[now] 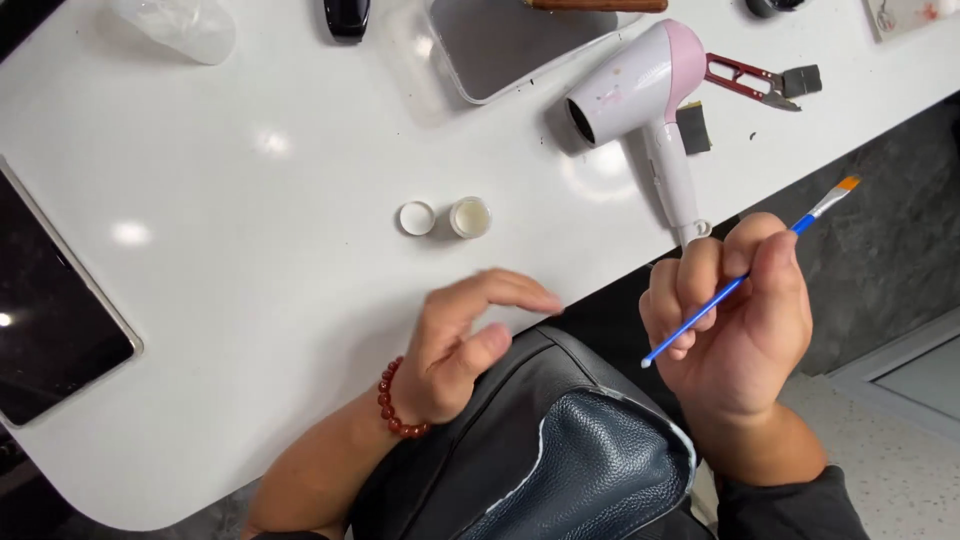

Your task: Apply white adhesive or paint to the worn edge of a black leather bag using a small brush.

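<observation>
My right hand [735, 325] grips a thin blue-handled paintbrush [740, 280] with an orange tip, held off the table's edge, bristles pointing up and right. My left hand [465, 340], with a red bead bracelet on the wrist, rests its fingers apart on the white table [250, 260] and against a dark blue leather bag [575, 455] that lies at the near edge. Just beyond the left hand stand a small open jar [470, 216] of pale paste and its white lid [417, 217].
A white and pink hair dryer [640, 95] lies at the back right beside red-handled snips [760, 82]. A clear plastic tray [500, 40] sits behind it. A dark tablet [50, 300] lies at the left edge, a clear cup [180, 25] at the back left.
</observation>
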